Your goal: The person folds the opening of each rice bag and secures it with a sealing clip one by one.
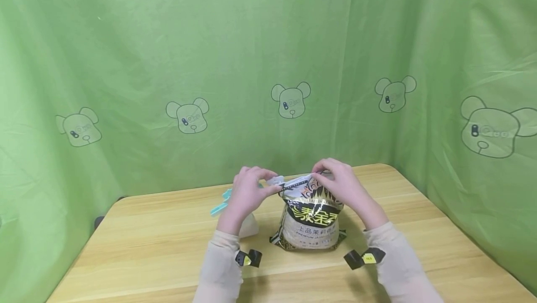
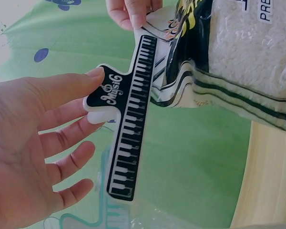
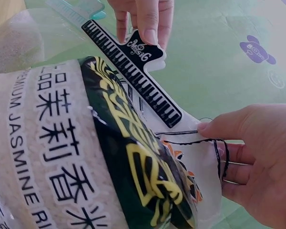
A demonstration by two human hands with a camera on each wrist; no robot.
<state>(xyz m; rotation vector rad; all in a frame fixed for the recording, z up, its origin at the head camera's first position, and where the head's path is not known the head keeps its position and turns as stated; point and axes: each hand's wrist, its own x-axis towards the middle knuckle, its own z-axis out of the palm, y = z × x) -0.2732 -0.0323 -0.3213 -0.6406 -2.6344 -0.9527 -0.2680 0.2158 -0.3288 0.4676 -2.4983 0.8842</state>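
A bag of jasmine rice [image 1: 312,230] stands upright on the table, its printed front toward me. Across part of its gathered top lies a black-and-white clip [image 2: 128,124] patterned like piano keys and marked "Music". My left hand [image 1: 247,191] pinches the clip's handle between thumb and index finger, the other fingers spread loosely below in the left wrist view. At the other end of the bag's mouth, my right hand [image 3: 257,157] pinches the white plastic edge [image 3: 205,157] between thumb and fingers. The clip's far end reaches toward the right thumb.
Behind my left wrist sits a smaller clear bag of pale grains [image 1: 249,227], with a turquoise clip [image 1: 218,209] of similar shape at its top. The wooden table [image 1: 159,237] meets green curtains [image 1: 235,60] at the back and sides.
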